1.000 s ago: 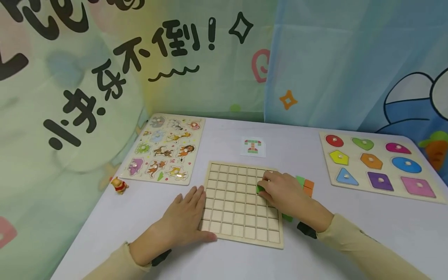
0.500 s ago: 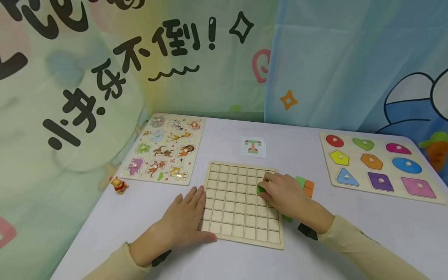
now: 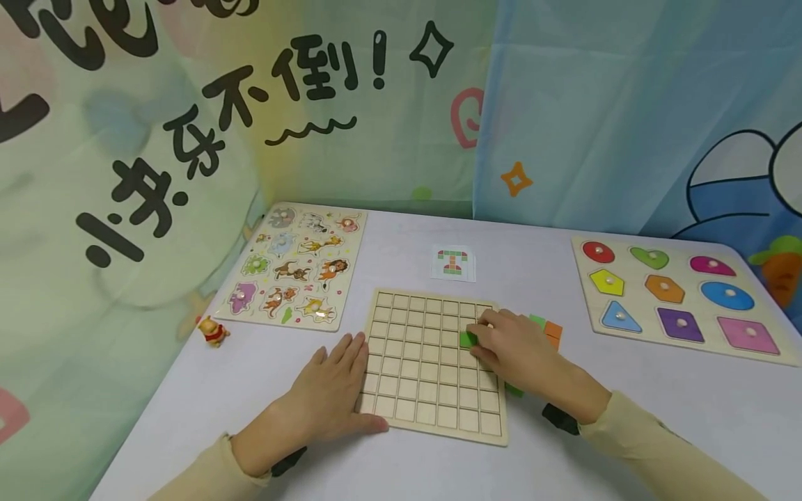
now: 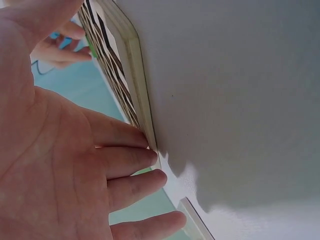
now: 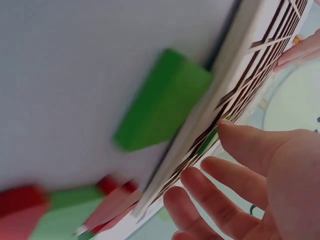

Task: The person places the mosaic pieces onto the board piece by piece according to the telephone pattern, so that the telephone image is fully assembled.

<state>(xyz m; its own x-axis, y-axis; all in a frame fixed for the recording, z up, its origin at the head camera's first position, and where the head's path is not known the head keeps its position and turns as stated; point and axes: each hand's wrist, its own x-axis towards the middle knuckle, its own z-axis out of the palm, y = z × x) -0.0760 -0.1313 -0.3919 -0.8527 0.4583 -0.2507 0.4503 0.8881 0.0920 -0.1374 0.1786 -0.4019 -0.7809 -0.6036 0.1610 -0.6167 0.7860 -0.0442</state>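
A square wooden grid board (image 3: pixel 429 371) lies on the table in front of me. In the head view, a green tile (image 3: pixel 466 339) sits on the board's grid toward its right side. My right hand (image 3: pixel 516 348) is over the board's right edge, fingertips right at that tile; in the right wrist view its thumb and fingers are spread apart. My left hand (image 3: pixel 332 390) lies along the board's left edge, fingers straight and thumb at the near corner. In the left wrist view its fingertips (image 4: pixel 150 157) touch the board's side.
Beside the board on the right lie orange tiles (image 3: pixel 553 334), a loose green block (image 5: pixel 165 105) and red blocks (image 5: pixel 22 210). Behind it is a pattern card (image 3: pixel 453 264). An animal puzzle (image 3: pixel 301 268), a bear figurine (image 3: pixel 214 332) and a shape puzzle (image 3: pixel 683 299) stand around.
My right hand has drawn back slightly to the right from the green tile, so more of the tile shows on the board. The left hand has not moved.
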